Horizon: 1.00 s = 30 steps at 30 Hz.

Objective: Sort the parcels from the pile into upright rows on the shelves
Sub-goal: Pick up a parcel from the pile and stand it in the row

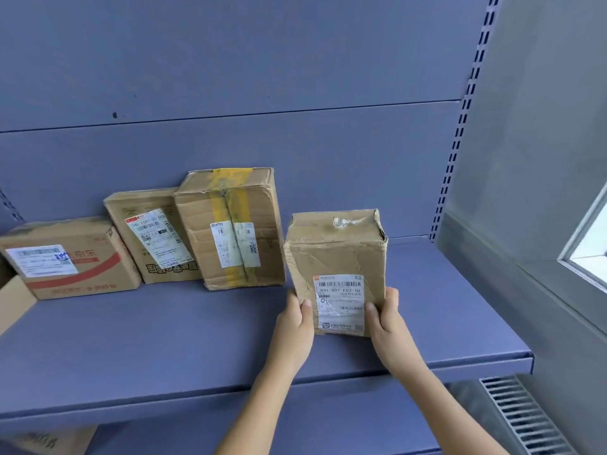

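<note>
Both hands clamp the brown box at centre right of the frame. The left hand and right hand grip its lower sides, thumbs on the label face. The shelf has bare room toward the right, ending by the grey wall. At centre left stands the row of boxes, with the taped box just beside the held one. Placing seems in hand. The next move is probably a short slide left and back, upright, away from the front lip.

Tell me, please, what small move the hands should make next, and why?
Probably slide the held parcel back and leftward beside the yellow-taped box: left hand and right hand grip its lower sides; it is upright but forward of that box.
</note>
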Tool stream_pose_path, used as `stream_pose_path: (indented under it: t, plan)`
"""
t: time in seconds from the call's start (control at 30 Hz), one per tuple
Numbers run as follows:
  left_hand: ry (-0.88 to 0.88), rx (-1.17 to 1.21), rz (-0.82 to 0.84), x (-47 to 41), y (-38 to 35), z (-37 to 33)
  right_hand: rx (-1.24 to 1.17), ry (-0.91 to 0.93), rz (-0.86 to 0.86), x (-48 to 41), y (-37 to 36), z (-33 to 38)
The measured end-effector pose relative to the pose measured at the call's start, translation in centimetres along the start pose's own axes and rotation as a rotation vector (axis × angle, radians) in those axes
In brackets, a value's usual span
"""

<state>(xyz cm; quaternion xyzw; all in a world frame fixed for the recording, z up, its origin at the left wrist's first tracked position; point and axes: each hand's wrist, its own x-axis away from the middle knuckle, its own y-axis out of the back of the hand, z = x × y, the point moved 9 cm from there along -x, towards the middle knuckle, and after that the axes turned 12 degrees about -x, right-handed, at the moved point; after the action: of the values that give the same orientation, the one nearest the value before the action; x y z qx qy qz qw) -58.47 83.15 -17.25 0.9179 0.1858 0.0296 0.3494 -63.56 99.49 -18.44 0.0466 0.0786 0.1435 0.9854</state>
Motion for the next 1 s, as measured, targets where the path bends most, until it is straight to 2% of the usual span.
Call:
stream_pose_path:
  t: [0.17, 0.33, 0.5, 0.6, 0.73, 0.87, 1.0]
  plan:
    - [0.101, -0.033, -0.014, -2.8, 0.0, 0.5, 0.025, -0.013, 0.060, -3.5, 0.0, -0.5]
    - [0.130, -0.121, -0.062, -4.8, 0.2, 0.7, 0.089, 0.004, 0.099, -6.0, -0.4, -0.5]
    - [0.097, -0.502, -0.107, -6.8, 1.6, 0.8, 0.143, -0.014, 0.103, -7.8, -0.6, -0.3]
    - [0.141, -0.633, -0.170, -8.0, 2.7, 0.8, 0.198, -0.008, 0.094, -8.9, -0.7, 0.3]
    - [0.254, -0.582, -0.242, -9.4, 3.5, 2.3, 0.263, -0.019, 0.084, -10.2, -0.9, 0.2]
    - [0.301, -0.525, -0.203, -10.2, 3.1, 3.8, 0.269, 0.003, 0.068, -10.9, -1.3, -0.1]
    - [0.272, -0.558, -0.159, -11.0, 2.5, 3.3, 0.276, -0.005, 0.062, -12.1, -1.4, -0.6]
